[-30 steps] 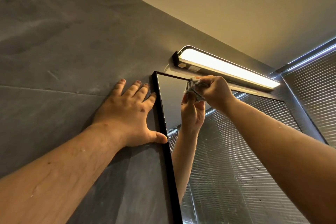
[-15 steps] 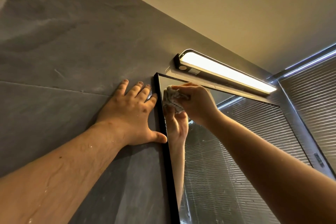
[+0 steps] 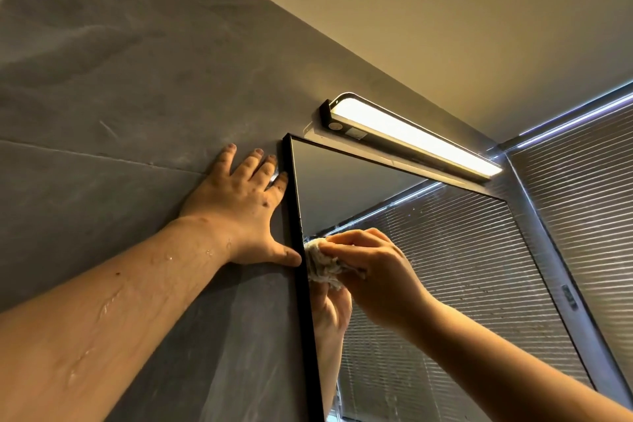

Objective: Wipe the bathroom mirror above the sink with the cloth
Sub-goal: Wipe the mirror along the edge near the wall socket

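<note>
Head view looks up at a grey tiled wall (image 3: 120, 86), where a black-framed mirror (image 3: 428, 267) hangs below a lit lamp bar (image 3: 411, 137). Left hand (image 3: 239, 212) lies flat on the wall, fingers spread, thumb touching the frame. Right hand (image 3: 373, 271) grips a bunched pale cloth (image 3: 322, 265) against the glass by its left edge.

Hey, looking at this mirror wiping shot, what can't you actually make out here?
All from the head view:
- Mirror: its lower part is cut off by the bottom edge, so the sink is unseen.
- Cloth: mostly covered by the right hand; its full size is unclear.
- Left hand: its palm is hidden against the wall.
- Lamp: the small markings near its left end are too small to read.
</note>
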{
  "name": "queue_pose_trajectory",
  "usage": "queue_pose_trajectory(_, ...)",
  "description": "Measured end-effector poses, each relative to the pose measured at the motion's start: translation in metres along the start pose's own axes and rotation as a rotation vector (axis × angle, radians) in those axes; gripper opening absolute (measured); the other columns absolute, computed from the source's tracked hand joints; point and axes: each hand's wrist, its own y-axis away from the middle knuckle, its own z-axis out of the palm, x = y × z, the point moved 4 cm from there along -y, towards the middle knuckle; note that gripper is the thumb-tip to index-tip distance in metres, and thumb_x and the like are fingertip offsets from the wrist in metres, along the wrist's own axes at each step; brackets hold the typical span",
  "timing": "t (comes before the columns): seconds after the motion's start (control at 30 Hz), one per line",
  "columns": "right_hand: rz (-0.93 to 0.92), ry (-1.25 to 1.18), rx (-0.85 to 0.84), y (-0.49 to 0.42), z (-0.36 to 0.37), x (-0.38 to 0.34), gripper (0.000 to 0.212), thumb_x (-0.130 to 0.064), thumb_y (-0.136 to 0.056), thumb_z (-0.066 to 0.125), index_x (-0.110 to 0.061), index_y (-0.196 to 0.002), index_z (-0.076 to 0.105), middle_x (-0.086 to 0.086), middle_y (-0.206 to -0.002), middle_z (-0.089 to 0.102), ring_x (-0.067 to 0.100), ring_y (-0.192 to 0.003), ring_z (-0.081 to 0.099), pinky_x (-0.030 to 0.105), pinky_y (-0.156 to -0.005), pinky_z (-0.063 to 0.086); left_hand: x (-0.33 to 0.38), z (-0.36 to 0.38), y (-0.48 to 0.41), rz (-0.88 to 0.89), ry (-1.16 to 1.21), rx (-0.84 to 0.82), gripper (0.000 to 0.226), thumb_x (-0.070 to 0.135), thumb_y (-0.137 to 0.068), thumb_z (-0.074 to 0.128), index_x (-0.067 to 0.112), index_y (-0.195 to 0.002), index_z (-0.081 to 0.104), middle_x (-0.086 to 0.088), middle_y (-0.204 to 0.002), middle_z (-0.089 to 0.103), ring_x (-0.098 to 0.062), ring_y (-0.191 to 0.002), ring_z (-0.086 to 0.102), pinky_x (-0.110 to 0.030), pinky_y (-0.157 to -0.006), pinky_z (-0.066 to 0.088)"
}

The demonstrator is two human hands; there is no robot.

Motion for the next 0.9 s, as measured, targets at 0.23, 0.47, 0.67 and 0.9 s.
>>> queue_pose_trajectory(0.23, 0.007, 0.026, 0.089, -0.04, 0.003, -0.005, 0.031, -0.027, -0.088, 0.068, -0.022, -0.118, 0.073, 0.001, -0.11, 0.073, 0.025, -0.097, 0.065, 0.033, -0.078, 0.055, 0.0, -0.001, 0.0, -0.003, 0.032, 0.003, 0.128, 0.102, -0.053, 0.018, 0.024, -0.153, -0.003, -0.006, -0.162, -0.009, -0.025, -0.148, -0.015, -0.055, -0.116, -0.01)
queue_pose_trajectory(0.47, 0.093, 0.059, 0.103, -0.107, 0.002, 0.01, 0.034, -0.014, -0.086, 0.074, -0.015, -0.12, 0.071, 0.006, -0.113, 0.071, 0.024, -0.105, 0.065, 0.037, -0.091, 0.055, 0.0, -0.002, 0.001, 0.015, 0.009, 0.043, 0.126, 0.1, -0.056, 0.017, 0.023, -0.153, -0.006, -0.006, -0.162, -0.006, -0.026, -0.148, -0.011, -0.056, -0.117, -0.007)
queue_pose_trajectory(0.67, 0.102, 0.069, 0.09, -0.093, 0.005, 0.004, 0.037, -0.017, -0.087, 0.073, -0.018, -0.123, 0.07, 0.004, -0.118, 0.069, 0.025, -0.108, 0.06, 0.03, -0.087, 0.051, 0.0, -0.002, 0.0, 0.013, 0.001, 0.043, 0.126, 0.1, -0.055, 0.015, 0.023, -0.153, -0.005, -0.007, -0.162, -0.005, -0.026, -0.149, -0.011, -0.055, -0.117, -0.007)
queue_pose_trajectory(0.9, 0.064, 0.069, 0.06, -0.039, 0.01, -0.002, 0.033, -0.025, -0.09, 0.071, -0.024, -0.123, 0.07, -0.003, -0.119, 0.069, 0.022, -0.106, 0.058, 0.022, -0.082, 0.047, 0.001, -0.004, 0.001, -0.003, 0.028, 0.009, 0.127, 0.101, -0.054, 0.018, 0.024, -0.154, -0.001, -0.006, -0.162, -0.007, -0.025, -0.148, -0.012, -0.054, -0.117, -0.009)
